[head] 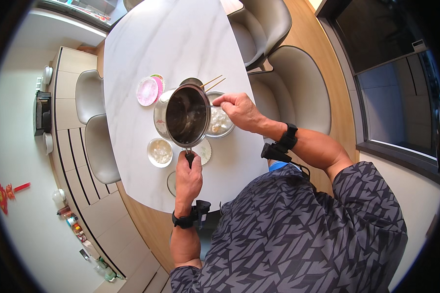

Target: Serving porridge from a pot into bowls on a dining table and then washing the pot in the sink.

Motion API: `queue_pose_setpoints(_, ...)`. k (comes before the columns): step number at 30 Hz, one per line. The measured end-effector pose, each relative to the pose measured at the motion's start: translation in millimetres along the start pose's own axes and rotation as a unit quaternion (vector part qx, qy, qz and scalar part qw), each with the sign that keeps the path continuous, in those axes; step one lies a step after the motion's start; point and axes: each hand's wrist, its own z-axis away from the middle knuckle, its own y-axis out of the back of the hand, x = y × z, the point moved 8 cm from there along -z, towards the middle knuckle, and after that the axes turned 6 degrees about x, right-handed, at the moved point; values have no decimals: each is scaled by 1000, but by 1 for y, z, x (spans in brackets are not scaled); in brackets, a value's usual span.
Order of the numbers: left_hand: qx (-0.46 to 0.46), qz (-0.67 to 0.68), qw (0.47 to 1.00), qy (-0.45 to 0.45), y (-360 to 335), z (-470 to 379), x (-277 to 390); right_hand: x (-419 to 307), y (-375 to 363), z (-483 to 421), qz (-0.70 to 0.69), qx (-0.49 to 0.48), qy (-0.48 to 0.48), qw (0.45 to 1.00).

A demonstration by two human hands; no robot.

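Note:
My left hand (189, 177) grips the black handle of a steel saucepan (188, 115), tilted so its nearly emptied inside, with white residue, faces me. My right hand (236, 108) holds a thin metal utensil by its handle; its far end reaches into the pan. Partly behind the pan and my right hand is a metal bowl (221, 122) of white, lumpy food. A white bowl (160, 152) with similar food stands left of my left hand. Two chopsticks (215, 83) stick out beyond the pan. Close to the handle lies a pale scalloped mat (205, 151), partly hidden.
The marble-look table (161, 40) bears pink and white scalloped mats (147, 91) and a round clear lid (171, 184), partly behind my left hand. Padded chairs stand along both sides, one (308, 88) near my right arm. A low cabinet (113, 227) lines the left wall.

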Motion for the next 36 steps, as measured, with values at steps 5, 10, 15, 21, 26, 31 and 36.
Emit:
queue_pose_setpoints(5,13,-34,998,-46,0,1,9,3,-5,-4,-149,20,-50,987)
queue_pose_setpoints(10,7,-27,999,-28,2,0,4,12,-8,-3,-133,-10,-130,982)
queue_pose_setpoints(15,18,-44,997,-58,1,1,14,24,-5,-6,-137,5,-112,984)
queue_pose_setpoints(21,19,-75,995,-55,0,0,13,4,-37,36,-26,-101,114,988)
queue_pose_setpoints(26,47,-78,992,-88,1,0,16,9,-21,46,191,-38,198,961)
queue_pose_setpoints(31,44,-116,989,-79,1,1,16,-15,-26,61,133,-72,293,944)
queue_pose_setpoints(36,32,-146,984,-97,-9,3,23,3,-19,56,267,-16,252,930)
